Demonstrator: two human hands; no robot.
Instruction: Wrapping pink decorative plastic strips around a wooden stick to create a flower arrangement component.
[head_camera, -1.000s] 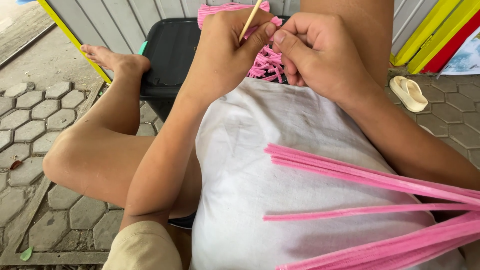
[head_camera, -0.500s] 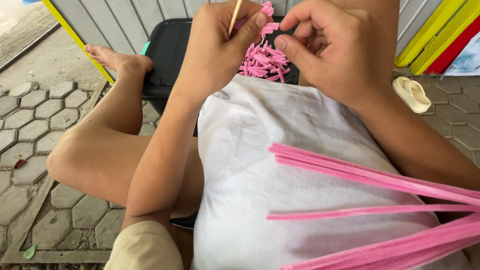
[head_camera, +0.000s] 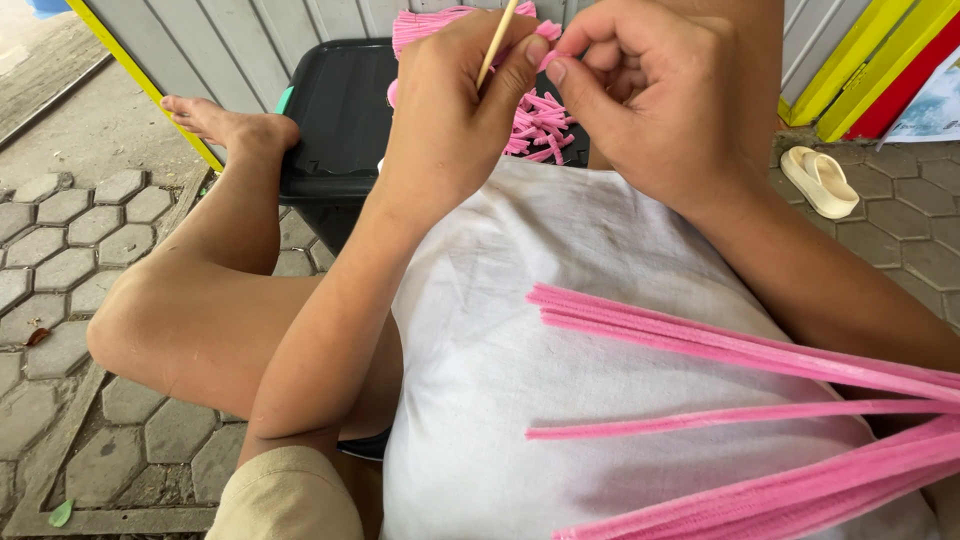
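Fingers do the fine work here: the left hand (head_camera: 450, 120) pinches a thin wooden stick (head_camera: 497, 45) upright between thumb and forefinger, steadying it so the right hand (head_camera: 660, 100), its grip pressed on a short pink fuzzy piece (head_camera: 548, 62), can meet it at the tip. Beyond, a black bin (head_camera: 340, 120) holds cut pink pieces (head_camera: 535, 125). Long pink stems (head_camera: 740, 350) lie across the white cloth (head_camera: 520, 330) on the lap, within reach.

Pink pipe cleaners (head_camera: 760, 350) lie on white cloth (head_camera: 520, 330); pink cut pieces (head_camera: 535, 125) sit in a black tray (head_camera: 340, 110); stick (head_camera: 497, 42) pale tan; sandal (head_camera: 820, 180) cream; paving (head_camera: 60, 240) grey hexagons.
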